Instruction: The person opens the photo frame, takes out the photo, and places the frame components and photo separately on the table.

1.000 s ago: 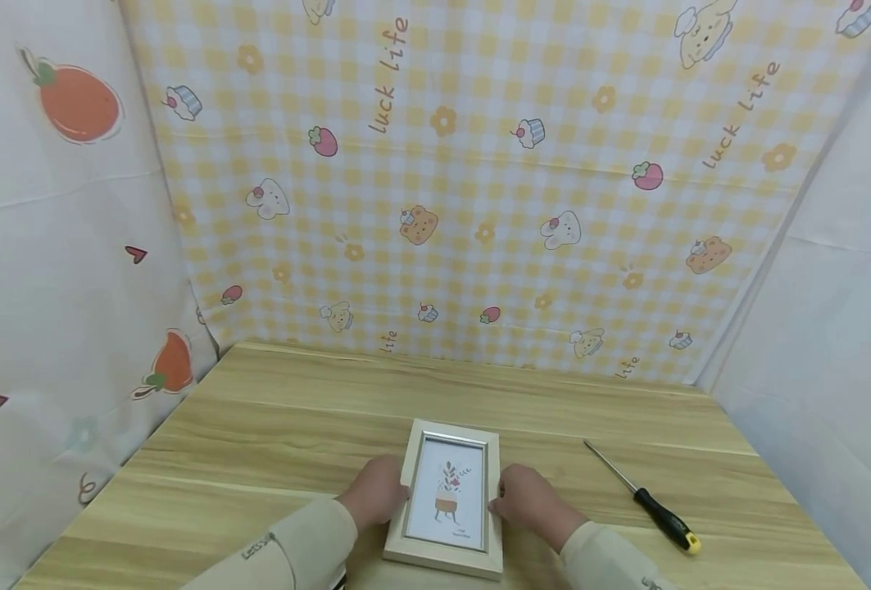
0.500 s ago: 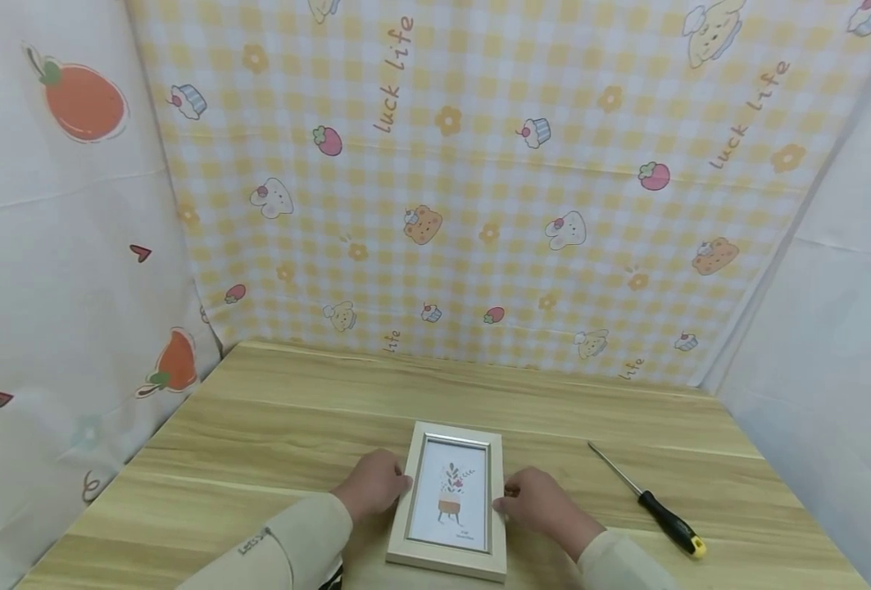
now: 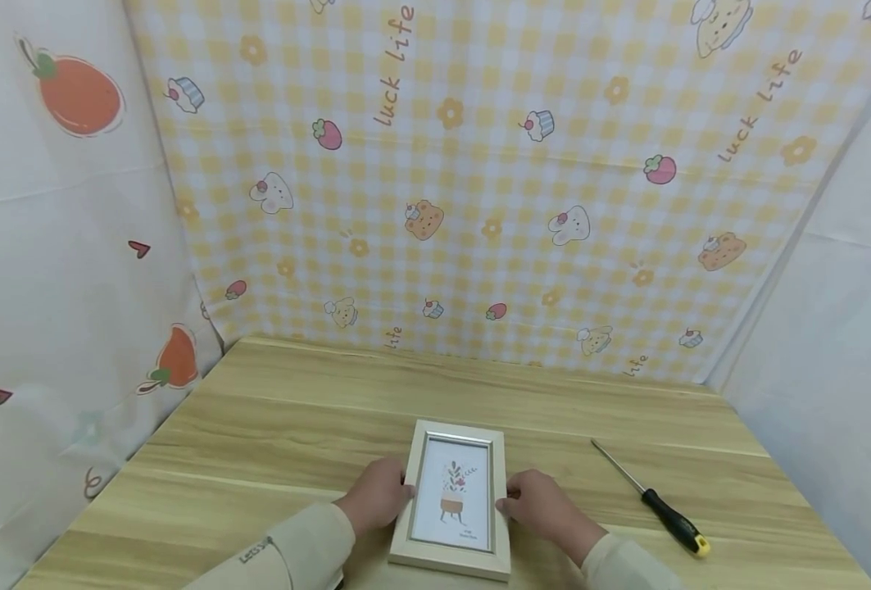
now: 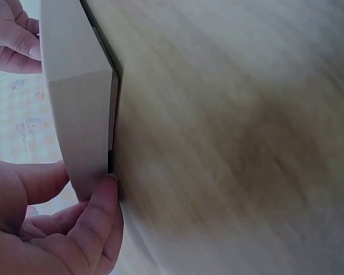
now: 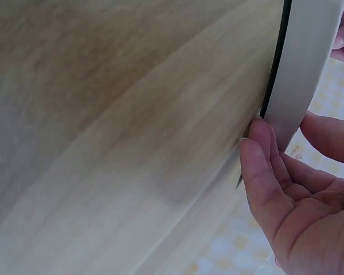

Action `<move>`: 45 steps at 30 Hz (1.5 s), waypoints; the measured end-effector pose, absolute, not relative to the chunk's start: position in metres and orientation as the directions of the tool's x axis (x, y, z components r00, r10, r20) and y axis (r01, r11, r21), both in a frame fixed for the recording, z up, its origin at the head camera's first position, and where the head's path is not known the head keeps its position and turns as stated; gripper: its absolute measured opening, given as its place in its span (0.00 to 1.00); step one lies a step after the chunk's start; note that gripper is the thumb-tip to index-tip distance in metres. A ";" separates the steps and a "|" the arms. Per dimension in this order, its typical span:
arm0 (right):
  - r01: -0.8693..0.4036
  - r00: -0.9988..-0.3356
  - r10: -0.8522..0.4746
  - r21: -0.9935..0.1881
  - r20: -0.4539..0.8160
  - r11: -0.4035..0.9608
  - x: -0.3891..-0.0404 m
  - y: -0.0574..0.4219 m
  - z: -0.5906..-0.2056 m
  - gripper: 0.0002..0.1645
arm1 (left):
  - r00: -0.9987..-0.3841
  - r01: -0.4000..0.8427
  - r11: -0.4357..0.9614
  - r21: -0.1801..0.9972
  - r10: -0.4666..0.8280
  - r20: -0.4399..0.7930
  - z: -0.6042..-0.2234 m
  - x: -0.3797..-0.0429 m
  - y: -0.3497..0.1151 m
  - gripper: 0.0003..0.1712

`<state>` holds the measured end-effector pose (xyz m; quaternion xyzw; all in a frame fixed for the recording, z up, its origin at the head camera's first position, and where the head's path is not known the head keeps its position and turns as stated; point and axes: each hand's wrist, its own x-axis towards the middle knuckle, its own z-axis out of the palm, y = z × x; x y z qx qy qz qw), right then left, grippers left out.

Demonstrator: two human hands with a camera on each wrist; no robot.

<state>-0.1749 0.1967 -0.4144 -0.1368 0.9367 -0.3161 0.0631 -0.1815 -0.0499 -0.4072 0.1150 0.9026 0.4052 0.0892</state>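
A pale wooden picture frame [image 3: 451,500] with a silver inner edge lies face up at the front of the table. Behind its pane shows a print of a plant in a pot on legs. My left hand [image 3: 378,494] pinches the left side, the thumb on the front face and the fingers [image 4: 97,220] at the back edge. On the opposite side my right hand [image 3: 546,506] pinches the frame the same way, its fingers [image 5: 261,172] by the back edge. Whether the frame touches the table cannot be told.
A screwdriver [image 3: 652,501] with a black and yellow handle lies to the right of the frame on the wood-grain table [image 3: 295,393]. A yellow checked cloth [image 3: 472,180] hangs behind, with white cloths [image 3: 841,344] at both sides.
The head view has shifted a little. Both hands stay at the frame's sides, with slight shifts of the fingers; the frame and the screwdriver keep their places.
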 end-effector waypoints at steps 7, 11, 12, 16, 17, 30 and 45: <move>-0.176 -0.964 -0.258 -0.584 -0.059 0.792 -0.171 0.197 -0.412 0.12 | -0.961 0.151 0.664 0.733 0.271 -0.048 -0.408 -0.178 -0.047 0.11; -0.168 -0.966 -0.249 -0.567 -0.067 0.807 -0.171 0.199 -0.413 0.13 | -0.960 0.162 0.672 0.722 0.276 -0.041 -0.410 -0.178 -0.047 0.12; -0.172 -0.966 -0.251 -0.563 -0.066 0.809 -0.170 0.199 -0.413 0.13 | -0.960 0.161 0.672 0.723 0.276 -0.042 -0.411 -0.178 -0.046 0.12; -0.181 -0.964 -0.258 -0.561 -0.059 0.808 -0.169 0.200 -0.413 0.11 | -0.958 0.159 0.673 0.723 0.282 -0.052 -0.413 -0.177 -0.045 0.12; -0.184 -0.964 -0.259 -0.561 -0.057 0.807 -0.169 0.201 -0.413 0.11 | -0.957 0.163 0.672 0.722 0.286 -0.050 -0.414 -0.177 -0.045 0.12; -0.196 -0.961 -0.271 -0.575 -0.047 0.795 -0.161 0.204 -0.414 0.11 | -0.941 0.165 0.614 0.772 0.333 -0.064 -0.416 -0.170 -0.045 0.09; -0.243 -0.948 -0.319 -0.625 -0.010 0.742 -0.153 0.209 -0.417 0.04 | -0.917 0.244 0.575 0.781 0.400 -0.008 -0.417 -0.163 -0.055 0.06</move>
